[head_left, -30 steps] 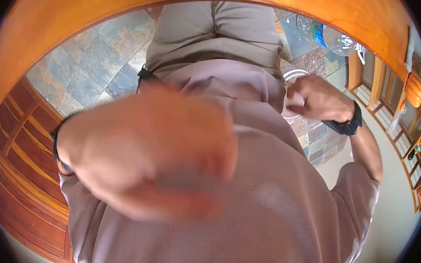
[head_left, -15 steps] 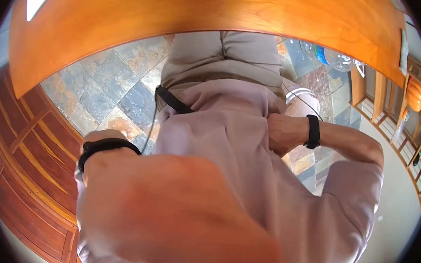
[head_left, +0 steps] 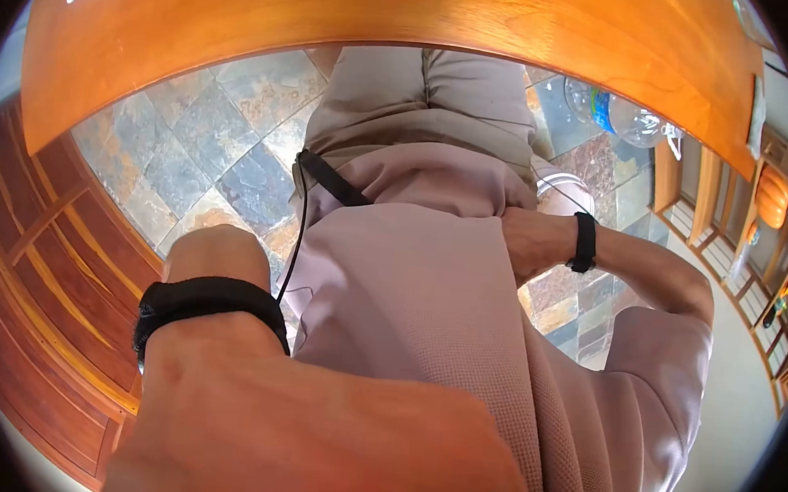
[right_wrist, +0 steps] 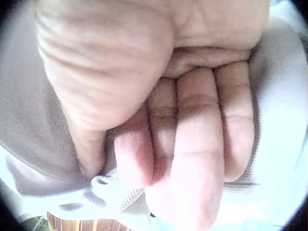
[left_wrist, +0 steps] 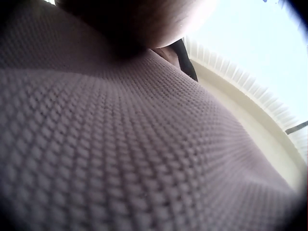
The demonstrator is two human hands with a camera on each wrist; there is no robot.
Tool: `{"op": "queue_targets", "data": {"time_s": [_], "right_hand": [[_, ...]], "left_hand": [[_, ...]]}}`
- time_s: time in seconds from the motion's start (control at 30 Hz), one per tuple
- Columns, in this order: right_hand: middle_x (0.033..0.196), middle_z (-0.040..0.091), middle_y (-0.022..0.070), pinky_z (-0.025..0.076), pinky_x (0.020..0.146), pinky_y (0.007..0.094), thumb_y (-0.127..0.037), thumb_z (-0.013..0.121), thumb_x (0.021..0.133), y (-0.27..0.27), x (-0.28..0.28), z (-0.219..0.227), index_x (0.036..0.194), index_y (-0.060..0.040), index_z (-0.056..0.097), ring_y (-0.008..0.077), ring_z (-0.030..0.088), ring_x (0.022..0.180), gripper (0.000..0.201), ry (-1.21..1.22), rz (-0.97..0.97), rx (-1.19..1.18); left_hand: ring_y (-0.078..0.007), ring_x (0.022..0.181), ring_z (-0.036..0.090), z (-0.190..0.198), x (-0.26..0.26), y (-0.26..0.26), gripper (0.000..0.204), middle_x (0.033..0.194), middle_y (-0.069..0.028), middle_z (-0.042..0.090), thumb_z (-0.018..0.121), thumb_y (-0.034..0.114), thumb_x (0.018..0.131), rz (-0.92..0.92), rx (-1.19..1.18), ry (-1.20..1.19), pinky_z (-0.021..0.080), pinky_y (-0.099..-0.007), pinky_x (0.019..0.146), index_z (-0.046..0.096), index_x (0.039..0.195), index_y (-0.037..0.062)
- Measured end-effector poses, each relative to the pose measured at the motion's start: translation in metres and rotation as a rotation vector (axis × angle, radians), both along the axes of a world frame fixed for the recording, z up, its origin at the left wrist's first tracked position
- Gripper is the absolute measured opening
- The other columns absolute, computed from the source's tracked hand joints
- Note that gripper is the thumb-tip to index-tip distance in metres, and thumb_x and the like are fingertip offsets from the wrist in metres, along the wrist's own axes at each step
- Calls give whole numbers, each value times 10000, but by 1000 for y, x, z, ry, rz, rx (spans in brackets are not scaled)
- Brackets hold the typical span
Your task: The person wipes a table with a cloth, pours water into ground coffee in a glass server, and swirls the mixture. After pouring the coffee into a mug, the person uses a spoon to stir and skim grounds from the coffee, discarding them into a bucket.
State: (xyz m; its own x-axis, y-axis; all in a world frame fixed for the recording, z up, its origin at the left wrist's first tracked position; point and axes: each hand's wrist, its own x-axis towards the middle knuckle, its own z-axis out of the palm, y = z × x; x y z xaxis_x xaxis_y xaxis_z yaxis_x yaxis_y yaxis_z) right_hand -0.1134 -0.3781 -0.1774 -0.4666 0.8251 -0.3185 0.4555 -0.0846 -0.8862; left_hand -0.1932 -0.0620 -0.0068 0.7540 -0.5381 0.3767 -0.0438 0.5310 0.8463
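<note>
My left hand (head_left: 316,442) is large and close at the bottom of the head view, its back towards me and its fingers out of frame. The shirt (head_left: 410,284) spreads smooth and taut from the waist up towards it. In the left wrist view, knitted shirt cloth (left_wrist: 120,144) fills most of the frame, with shadowed skin above. At the right side of my waist, my right hand (head_left: 536,242) is partly hidden by the shirt. The right wrist view shows its curled fingers (right_wrist: 197,125) and thumb pinching bunched shirt cloth.
A wooden tabletop (head_left: 383,8) crosses the top of the head view. A clear plastic bottle (head_left: 636,121) is on the slate floor (head_left: 183,131) beyond the trousers (head_left: 422,102). A wooden cabinet (head_left: 43,295) stands at left, shelves (head_left: 704,195) at right. A black strap (head_left: 330,179) with a cable hangs at the waist.
My left hand has come closer to the camera and lower in the view. My right hand has moved in from beside the waist to the shirt. The shirt front has become taut.
</note>
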Motion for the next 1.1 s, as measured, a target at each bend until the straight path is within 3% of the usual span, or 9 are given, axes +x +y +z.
{"op": "queue_targets", "data": {"time_s": [0.53, 0.63, 0.73, 0.77, 0.83, 0.87, 0.93, 1.07, 1.1], "right_hand": [[574, 581, 154, 461, 571, 440, -352, 746, 624, 9, 12, 12, 541, -46, 591, 387, 595, 596, 353, 27, 23, 14], [572, 578, 155, 463, 581, 447, -312, 724, 660, 16, 21, 39, 576, -46, 609, 380, 605, 620, 302, -239, 101, 3], [730, 654, 157, 507, 651, 449, -267, 771, 700, 23, 50, 75, 776, -26, 665, 359, 640, 699, 274, -270, 141, -134], [745, 659, 138, 510, 645, 436, -254, 765, 722, 26, 61, 90, 768, -31, 662, 342, 642, 705, 251, -269, -19, 2], [798, 670, 95, 523, 634, 398, -226, 772, 774, 38, 89, 127, 748, -39, 652, 291, 649, 728, 224, -294, -200, 259], [711, 656, 99, 499, 581, 379, -191, 754, 809, 49, 102, 149, 713, -33, 641, 265, 621, 616, 217, -295, -377, 449], [746, 679, 97, 509, 571, 349, -182, 786, 808, 62, 126, 188, 746, -22, 663, 240, 655, 646, 211, -344, -562, 625], [746, 684, 67, 488, 553, 260, -168, 774, 838, 70, 192, 204, 824, -15, 679, 147, 646, 652, 181, -554, -1059, 705], [724, 665, 38, 464, 542, 235, -179, 758, 863, 83, 204, 205, 874, -14, 675, 106, 612, 633, 185, -386, -1260, 623]], "left_hand": [[-221, 546, 590, 16, 9, -6, 229, 697, -90, 591, 630, 168, 955, 68, -88, -9, 441, -333, 452, 629, 836, -28], [-219, 544, 590, 32, 19, -1, 233, 694, -89, 590, 631, 171, 954, 93, -72, -74, 440, -334, 450, 628, 833, -28], [-161, 510, 569, 36, 21, 24, 260, 656, -81, 582, 589, 158, 966, 252, 339, 61, 400, -294, 423, 583, 751, 11], [-133, 487, 540, 38, 22, 30, 272, 645, -70, 571, 575, 158, 970, 318, 438, 204, 374, -275, 416, 565, 730, 28], [-39, 462, 360, 32, 29, 21, 196, 607, 23, 472, 531, 131, 989, 751, 459, 465, 248, -207, 418, 538, 816, 41], [-39, 462, 360, 30, 36, 27, 196, 607, 23, 472, 531, 131, 989, 765, 461, 431, 248, -207, 418, 538, 816, 41], [-24, 538, 436, 24, 62, 46, 93, 679, 36, 556, 612, 101, 960, 828, 426, 590, 293, -204, 470, 603, 903, 28], [-25, 532, 423, 16, 115, 62, 103, 653, 42, 509, 616, 125, 962, 863, 455, 526, 286, -203, 467, 580, 912, 42], [-35, 531, 422, 10, 129, 66, 112, 658, 42, 501, 620, 139, 960, 865, 420, 505, 294, -204, 469, 574, 910, 50]]}}
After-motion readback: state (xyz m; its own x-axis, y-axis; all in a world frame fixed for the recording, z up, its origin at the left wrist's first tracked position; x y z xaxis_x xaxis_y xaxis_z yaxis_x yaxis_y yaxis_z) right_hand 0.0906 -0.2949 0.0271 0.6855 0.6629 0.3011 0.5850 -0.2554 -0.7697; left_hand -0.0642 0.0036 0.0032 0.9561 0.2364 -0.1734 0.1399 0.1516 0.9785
